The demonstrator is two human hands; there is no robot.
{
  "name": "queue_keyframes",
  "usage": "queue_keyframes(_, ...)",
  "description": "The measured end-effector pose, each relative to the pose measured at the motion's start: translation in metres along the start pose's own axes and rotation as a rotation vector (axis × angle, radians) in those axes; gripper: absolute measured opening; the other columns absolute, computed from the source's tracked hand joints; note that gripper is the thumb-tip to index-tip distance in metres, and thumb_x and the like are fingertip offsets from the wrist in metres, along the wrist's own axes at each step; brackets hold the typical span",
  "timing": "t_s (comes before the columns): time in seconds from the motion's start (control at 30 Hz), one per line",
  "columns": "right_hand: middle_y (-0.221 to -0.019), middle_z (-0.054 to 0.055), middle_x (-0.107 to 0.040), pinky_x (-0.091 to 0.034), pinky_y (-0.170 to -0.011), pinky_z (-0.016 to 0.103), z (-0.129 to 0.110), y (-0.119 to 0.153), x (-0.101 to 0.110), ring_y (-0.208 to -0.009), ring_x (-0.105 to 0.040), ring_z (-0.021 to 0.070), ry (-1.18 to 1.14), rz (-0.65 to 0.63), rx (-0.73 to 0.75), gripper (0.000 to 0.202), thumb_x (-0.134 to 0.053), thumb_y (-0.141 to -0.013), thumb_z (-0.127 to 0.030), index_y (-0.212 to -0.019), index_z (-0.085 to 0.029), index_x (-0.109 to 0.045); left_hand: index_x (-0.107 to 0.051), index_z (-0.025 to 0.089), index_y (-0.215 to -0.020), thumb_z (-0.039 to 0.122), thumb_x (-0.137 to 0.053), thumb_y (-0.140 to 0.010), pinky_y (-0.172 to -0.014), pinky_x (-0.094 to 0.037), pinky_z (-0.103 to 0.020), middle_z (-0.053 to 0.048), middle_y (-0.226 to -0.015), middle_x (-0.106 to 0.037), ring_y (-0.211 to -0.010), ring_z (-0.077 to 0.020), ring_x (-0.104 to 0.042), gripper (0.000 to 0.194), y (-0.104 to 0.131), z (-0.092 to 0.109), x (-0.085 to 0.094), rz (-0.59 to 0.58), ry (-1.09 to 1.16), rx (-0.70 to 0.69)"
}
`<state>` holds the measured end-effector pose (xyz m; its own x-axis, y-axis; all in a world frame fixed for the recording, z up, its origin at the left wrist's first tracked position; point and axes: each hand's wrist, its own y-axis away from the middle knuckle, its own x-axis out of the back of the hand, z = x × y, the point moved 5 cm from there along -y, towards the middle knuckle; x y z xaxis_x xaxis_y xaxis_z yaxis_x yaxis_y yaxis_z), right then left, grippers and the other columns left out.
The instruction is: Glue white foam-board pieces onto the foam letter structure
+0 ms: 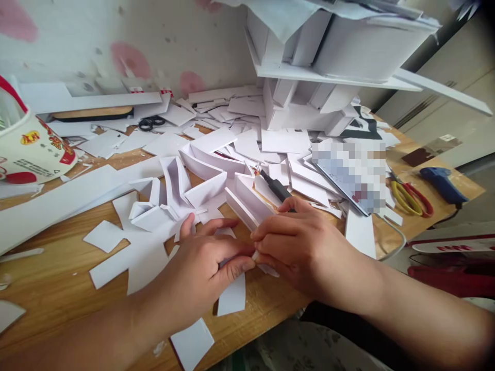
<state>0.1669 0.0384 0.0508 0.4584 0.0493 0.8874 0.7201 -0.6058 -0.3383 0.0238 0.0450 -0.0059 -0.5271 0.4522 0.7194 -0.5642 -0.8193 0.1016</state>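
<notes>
My left hand point(216, 252) is closed, thumb and fingertips pinching a small white foam board piece point(269, 269) that is mostly hidden by my fingers. My right hand point(296, 237) grips the same piece from the other side, its fingertips meeting those of my left. A black pen-like tool point(276, 186) sticks out past my right index finger, pointing away to the left; its tip is hard to make out. Just beyond my fingers stands a narrow white channel-shaped piece point(247, 201). Left of it are folded, upright white board shapes point(203, 172).
White offcuts point(147, 257) litter the wooden table point(58, 288). Behind stands a tiered white board model point(294, 108). On the right lie a blurred-out phone point(348, 175), red-and-yellow-handled pliers point(412, 198) and a blue glue gun point(443, 184). A paper bucket point(34, 144) and black-handled scissors point(150, 122) are left.
</notes>
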Motion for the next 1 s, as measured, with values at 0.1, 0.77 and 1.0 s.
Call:
queue_keyframes(0.1,-0.084,0.000,-0.069,-0.037,-0.075,0.035,-0.0003,-0.0002,0.0003,-0.068,-0.061,0.0116,-0.016,0.002,0.000,0.017,-0.064,-0.088,-0.014,-0.071,-0.015,-0.060,-0.068,0.042,-0.091,0.045,-0.047,-0.095,-0.106,0.004,-0.067,0.010,-0.098,-0.072,-0.129,-0.0267,-0.043,0.022,0.0013,0.0000,-0.0004,-0.015,0.007,0.012)
queue_keyframes(0.77,-0.085,0.000,-0.069,-0.038,-0.080,0.035,-0.0001,-0.0022,-0.0003,-0.068,-0.060,0.0115,0.004,-0.009,0.003,0.018,-0.062,-0.089,-0.014,-0.072,-0.016,-0.059,-0.070,0.039,-0.096,0.046,-0.047,-0.096,-0.109,0.007,-0.068,0.005,-0.102,-0.072,-0.132,-0.0283,-0.041,0.025,0.0028,-0.0014,-0.0024,-0.031,0.006,0.018)
queue_keyframes(1.0,-0.085,-0.001,-0.069,-0.038,-0.083,0.036,-0.0005,-0.0002,0.0000,-0.068,-0.059,0.0115,0.002,-0.014,0.005,0.016,-0.061,-0.089,-0.014,-0.074,-0.016,-0.060,-0.068,0.043,-0.095,0.047,-0.047,-0.096,-0.107,0.006,-0.069,0.009,-0.099,-0.072,-0.132,-0.0278,-0.041,0.022,0.0031,-0.0008,-0.0019,-0.037,0.009,0.012)
